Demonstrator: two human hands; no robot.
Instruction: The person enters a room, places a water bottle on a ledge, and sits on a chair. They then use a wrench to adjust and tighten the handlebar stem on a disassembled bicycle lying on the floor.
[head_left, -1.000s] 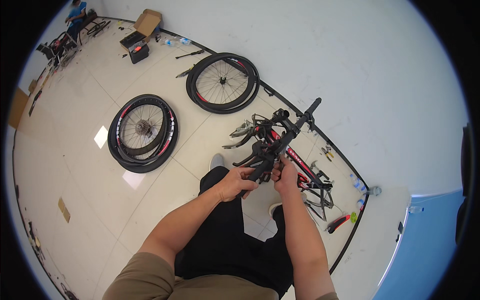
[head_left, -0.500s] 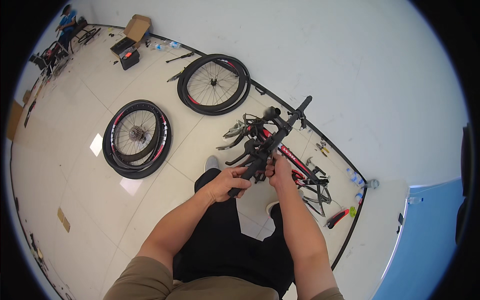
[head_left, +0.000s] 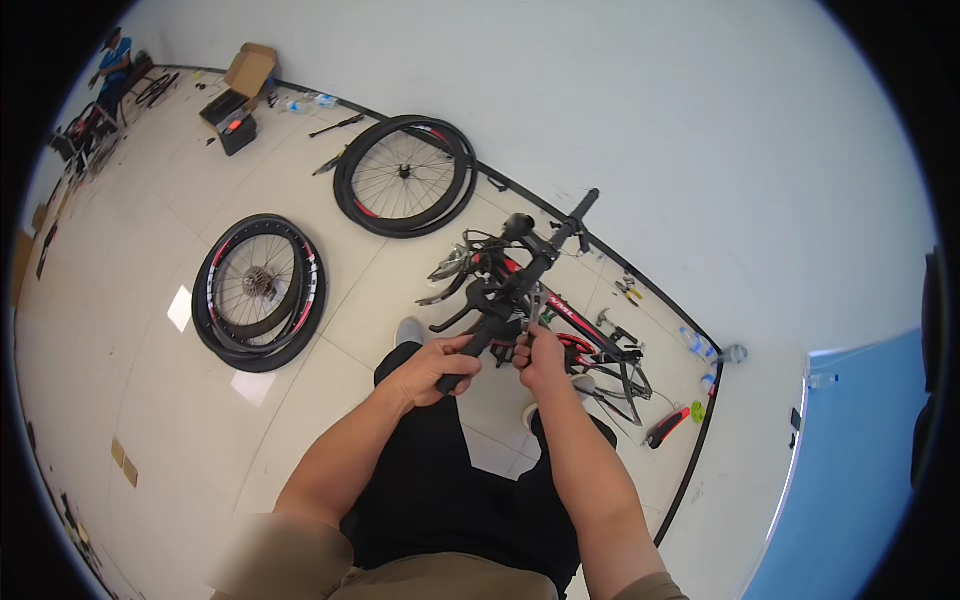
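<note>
My left hand (head_left: 440,370) is closed round the near grip (head_left: 459,376) of a black handlebar (head_left: 535,270). The bar runs away from me to the upper right, with brake levers (head_left: 460,312) and cables near its middle. Just right of that grip, my right hand (head_left: 541,356) is closed on a slim silver tool (head_left: 537,307), which points up beside the bar; its exact kind is hard to make out. Below and to the right lies the black and red bicycle frame (head_left: 580,322), without wheels, partly hidden by the handlebar and my right hand.
One wheel with loose tyre (head_left: 262,290) lies left, another (head_left: 405,175) near the wall. Pliers (head_left: 628,290), a saddle (head_left: 668,428) and water bottles (head_left: 697,345) lie along the right wall. An open toolbox (head_left: 235,130) and a person in blue (head_left: 115,65) are far left.
The whole scene has shifted slightly left in the picture. My right hand has come a little nearer to me, and the silver tool shows more clearly. My left hand keeps its grip.
</note>
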